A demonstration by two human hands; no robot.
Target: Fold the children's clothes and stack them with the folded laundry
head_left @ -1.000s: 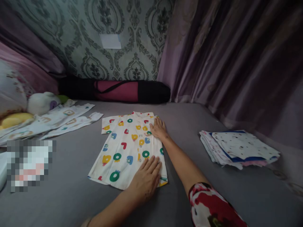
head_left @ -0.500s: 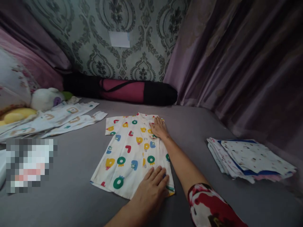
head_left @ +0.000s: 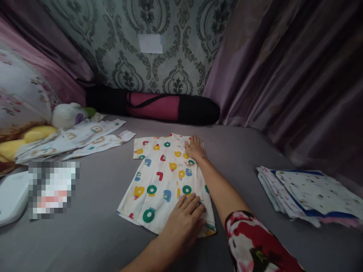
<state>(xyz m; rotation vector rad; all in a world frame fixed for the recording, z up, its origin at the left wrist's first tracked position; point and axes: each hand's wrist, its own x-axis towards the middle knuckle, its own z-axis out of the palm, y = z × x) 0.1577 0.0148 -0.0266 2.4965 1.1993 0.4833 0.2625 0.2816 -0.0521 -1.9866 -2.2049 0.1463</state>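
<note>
White shirt (head_left: 159,176) bore printed letters, like red L and green O; left hand (head_left: 183,219) and right hand (head_left: 195,149) rested palm-down, fingers extended, gripping nothing.

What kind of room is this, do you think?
Most likely a bedroom in someone's home. The broad grey surface looks like a sheet-covered mattress, a white plush toy sits at its left side, and long purple curtains hang beside it.
</note>
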